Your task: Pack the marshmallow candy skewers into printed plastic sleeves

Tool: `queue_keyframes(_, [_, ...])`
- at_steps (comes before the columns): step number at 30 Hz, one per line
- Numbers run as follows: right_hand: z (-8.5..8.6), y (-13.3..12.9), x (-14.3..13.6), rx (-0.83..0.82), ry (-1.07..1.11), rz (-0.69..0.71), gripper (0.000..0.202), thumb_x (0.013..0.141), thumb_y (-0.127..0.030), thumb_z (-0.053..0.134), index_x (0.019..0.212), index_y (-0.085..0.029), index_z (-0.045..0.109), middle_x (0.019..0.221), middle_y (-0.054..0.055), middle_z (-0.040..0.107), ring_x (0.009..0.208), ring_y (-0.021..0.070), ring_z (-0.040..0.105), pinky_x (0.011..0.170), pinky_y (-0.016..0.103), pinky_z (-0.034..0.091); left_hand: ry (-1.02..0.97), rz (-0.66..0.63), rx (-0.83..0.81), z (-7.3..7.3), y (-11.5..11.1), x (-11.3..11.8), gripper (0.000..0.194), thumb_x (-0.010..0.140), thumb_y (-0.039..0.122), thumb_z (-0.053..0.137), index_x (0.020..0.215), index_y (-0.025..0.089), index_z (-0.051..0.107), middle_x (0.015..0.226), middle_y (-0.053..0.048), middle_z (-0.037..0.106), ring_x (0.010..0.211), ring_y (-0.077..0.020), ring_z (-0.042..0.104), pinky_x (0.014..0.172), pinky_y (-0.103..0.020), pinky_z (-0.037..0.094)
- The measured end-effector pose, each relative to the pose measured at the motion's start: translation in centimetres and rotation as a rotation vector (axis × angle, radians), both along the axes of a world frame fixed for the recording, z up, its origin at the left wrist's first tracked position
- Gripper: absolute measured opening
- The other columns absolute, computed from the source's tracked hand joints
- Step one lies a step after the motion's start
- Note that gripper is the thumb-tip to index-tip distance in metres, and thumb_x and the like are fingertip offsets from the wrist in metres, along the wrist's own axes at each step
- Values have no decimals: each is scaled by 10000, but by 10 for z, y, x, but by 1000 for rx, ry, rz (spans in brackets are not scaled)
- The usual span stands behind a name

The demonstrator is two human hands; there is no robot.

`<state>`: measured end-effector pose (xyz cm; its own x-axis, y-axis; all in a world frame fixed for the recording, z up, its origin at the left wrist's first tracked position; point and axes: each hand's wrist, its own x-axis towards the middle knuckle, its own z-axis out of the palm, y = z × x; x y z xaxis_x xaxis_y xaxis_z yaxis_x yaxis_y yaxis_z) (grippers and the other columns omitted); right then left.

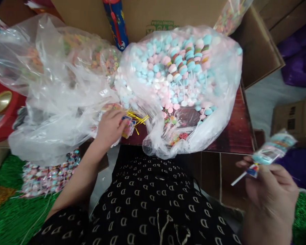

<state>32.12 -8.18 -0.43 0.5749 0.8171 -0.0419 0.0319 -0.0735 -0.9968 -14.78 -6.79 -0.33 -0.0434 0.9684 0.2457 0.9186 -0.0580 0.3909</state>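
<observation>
My right hand (272, 190), out at the lower right, pinches a wrapped marshmallow lollipop (274, 149). Its white stick points down and left, and a small printed tag (253, 170) hangs at the neck of the clear wrapper. At the table's front edge, my left hand (111, 126) has its fingers curled on a few small printed cards (128, 126). Gold twist ties (137, 119) lie just beside those cards. A big clear bag (229, 98) spreads over the table, full of pink, blue and white marshmallows (153, 64); several assembled marshmallow sticks (186, 61) lie on top.
Another plastic bag (56, 112) with colourful ring candies covers the left side. A blue and red tube (116, 23) stands by the cardboard box (193, 13) behind. Finished packs (51, 173) lie at lower left on green shredded material (12, 217). Cartons (293, 117) stand at right.
</observation>
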Motion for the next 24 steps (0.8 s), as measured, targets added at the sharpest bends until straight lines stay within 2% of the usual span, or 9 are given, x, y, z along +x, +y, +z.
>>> queue_keyframes(3, [-37,-22,54,-200,-88,-74,193,594,-445,903,555,-408,718,759,85,734,736,305,770,768,582,581,165,47,-123,-15,6,-28,400,952,442,578,1231,192,719,1265,-174,734,1255,-393,611,1100,-561,435])
queue_keyframes(6, [-74,-40,93,-367,-120,-127,260,553,-529,893,500,-372,693,630,88,718,499,282,711,519,495,573,203,27,-173,-24,12,-39,328,950,444,567,1088,206,746,1182,-167,751,1211,-386,618,1059,-558,461])
queue_keyframes(7, [-83,-43,101,-414,-135,-46,207,586,-524,896,594,-374,753,651,89,740,495,273,719,484,444,570,202,23,-176,-25,14,-40,304,953,431,557,1037,211,750,1153,-162,756,1199,-382,620,1049,-559,466])
queue_keyframes(10, [-95,-40,105,-399,-176,-38,175,613,-458,927,679,-389,780,597,39,716,418,212,686,398,313,517,183,36,-163,-26,18,-42,269,951,377,535,921,211,744,1080,-148,763,1182,-374,622,1035,-561,469])
queue_keyframes(14, [-70,-14,71,-94,-230,-69,148,728,-349,883,847,-423,834,938,83,822,572,160,758,528,267,571,79,22,-94,-26,21,-46,279,959,358,517,838,229,734,957,-103,769,1067,-306,654,1008,-498,496])
queue_keyframes(16, [-47,3,41,-11,-309,9,113,776,-339,839,878,-378,865,959,115,823,699,177,791,681,291,613,8,1,-27,-28,21,-48,303,972,380,508,843,242,746,946,-77,781,996,-265,666,993,-466,517])
queue_keyframes(18, [-25,18,5,99,-327,53,69,815,-330,829,858,-366,870,899,115,823,695,173,774,767,323,620,-40,-2,35,-30,21,-49,304,973,385,522,842,244,758,945,-60,791,958,-241,677,990,-449,531])
queue_keyframes(22, [6,35,-73,216,-180,262,100,871,-346,810,944,-282,836,860,31,816,687,158,765,780,338,660,-147,16,197,-23,16,-44,254,949,352,601,819,228,781,908,-57,790,975,-234,708,945,-420,569])
queue_keyframes(24, [13,39,-109,167,-55,501,113,897,-329,795,975,-249,817,867,16,815,697,143,758,747,319,662,-248,-13,262,-11,10,-33,204,947,344,652,853,237,798,936,-46,797,995,-220,726,963,-411,580])
